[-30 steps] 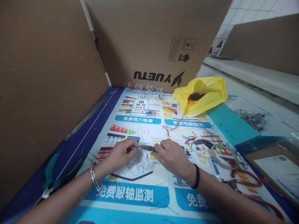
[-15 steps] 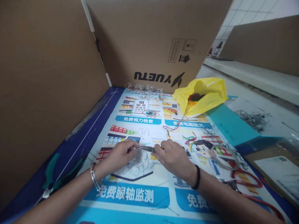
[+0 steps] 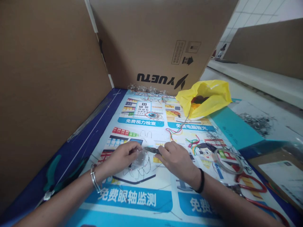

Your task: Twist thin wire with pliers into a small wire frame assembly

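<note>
My left hand [image 3: 127, 154] pinches a thin wire piece with a clear, plastic-looking part [image 3: 139, 160]. Loops of fine wire [image 3: 143, 170] hang below it, over the printed sheet. Wrapped round a pair of pliers [image 3: 152, 150], my right hand [image 3: 176, 162] points their dark jaws left, close to my left fingertips. Whether the jaws touch the wire is too small to tell. The pliers' handles are mostly hidden in my right palm.
Teal-handled cutters [image 3: 50, 176] lie at left and red-handled scissors [image 3: 253, 183] at right, near a tape roll [image 3: 228, 160]. A yellow bag [image 3: 210, 99], coloured cords [image 3: 194, 144] and a wire pile [image 3: 258, 123] lie farther back. Cardboard walls [image 3: 151, 37] stand behind and left.
The pliers' tips have shifted slightly right, away from my left fingertips. The clear part and wire loops have turned a little. Both hands stay in nearly the same place.
</note>
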The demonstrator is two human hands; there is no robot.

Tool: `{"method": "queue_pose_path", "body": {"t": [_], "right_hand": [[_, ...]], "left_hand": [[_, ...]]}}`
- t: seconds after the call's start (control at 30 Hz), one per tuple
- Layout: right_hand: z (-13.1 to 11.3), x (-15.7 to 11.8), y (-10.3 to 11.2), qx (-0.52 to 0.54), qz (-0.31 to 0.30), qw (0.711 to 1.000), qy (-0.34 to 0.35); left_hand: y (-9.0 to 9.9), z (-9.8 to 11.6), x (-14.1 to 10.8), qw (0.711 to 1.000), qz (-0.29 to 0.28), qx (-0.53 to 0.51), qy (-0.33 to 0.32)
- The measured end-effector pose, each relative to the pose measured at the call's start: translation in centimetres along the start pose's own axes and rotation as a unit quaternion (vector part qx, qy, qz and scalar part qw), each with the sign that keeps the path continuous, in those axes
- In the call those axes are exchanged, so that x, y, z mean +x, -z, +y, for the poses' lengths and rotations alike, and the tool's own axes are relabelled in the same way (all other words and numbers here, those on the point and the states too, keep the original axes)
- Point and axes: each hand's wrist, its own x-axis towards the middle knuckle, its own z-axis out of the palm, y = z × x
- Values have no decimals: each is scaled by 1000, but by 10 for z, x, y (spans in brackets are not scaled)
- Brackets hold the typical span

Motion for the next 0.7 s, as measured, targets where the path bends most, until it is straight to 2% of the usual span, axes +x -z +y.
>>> {"method": "queue_pose_path", "body": {"t": [0.13, 0.3, 0.43, 0.7], "right_hand": [[1, 0, 0, 10, -3, 1000, -3], [2, 0, 0, 12, -6, 1000, 1], [2, 0, -2, 11, -8, 1000, -1], [1, 2, -1, 16, -5, 1000, -3]], "left_hand": [[1, -4, 2, 999, -11, -34, -11], [1, -6, 4, 998, 0, -57, 0], [1, -3, 5, 999, 0, -48, 17], [2, -4, 5, 999, 0, -32, -1]]}}
